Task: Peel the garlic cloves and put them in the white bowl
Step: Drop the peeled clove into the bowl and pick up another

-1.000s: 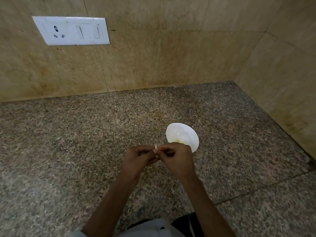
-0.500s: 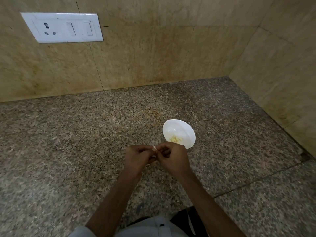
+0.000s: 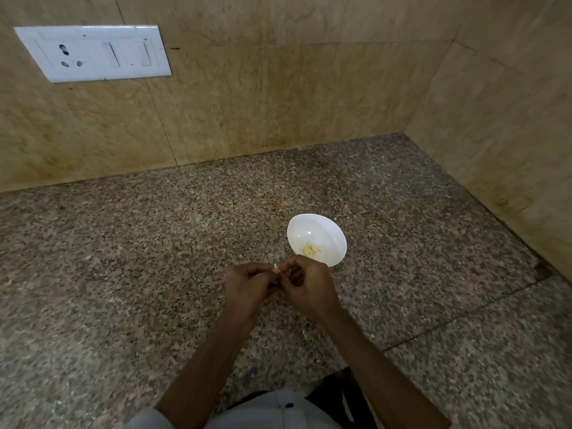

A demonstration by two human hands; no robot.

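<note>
A small white bowl (image 3: 322,230) stands on the speckled granite counter (image 3: 123,258) and holds a little heap of pale peeled garlic cloves (image 3: 311,249). Just in front of the bowl my left hand (image 3: 247,286) and my right hand (image 3: 305,284) meet above the counter. Between their fingertips they pinch one small pale garlic clove (image 3: 275,267); only its tip shows, the rest is hidden by my curled fingers.
Beige tiled walls close the counter at the back and on the right, forming a corner. A white switch and socket plate (image 3: 93,52) is on the back wall at the upper left. A seam in the granite (image 3: 464,314) runs across the right side.
My hands stay together on the clove just in front of the bowl. The head camera has shifted, so more of the bowl's inside and its cloves shows now.
</note>
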